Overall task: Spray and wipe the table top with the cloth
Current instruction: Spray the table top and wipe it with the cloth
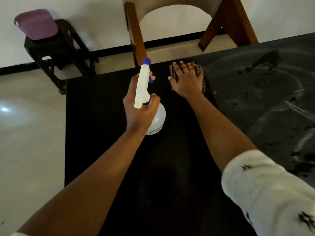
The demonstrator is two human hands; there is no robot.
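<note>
A white spray bottle with a blue nozzle and trigger is held upright above the black table top. My left hand grips its neck, with a finger on the trigger. Further back, my right hand lies flat, fingers spread, pressing a checked cloth onto the table near its far edge. Most of the cloth is hidden under the hand. To the right the table top looks grey, with wet streaks and dark droplets.
A wooden chair with a pale seat stands at the table's far edge. A dark stool carrying a purple tub stands on the pale floor at the left. The table's left edge runs near x 385.
</note>
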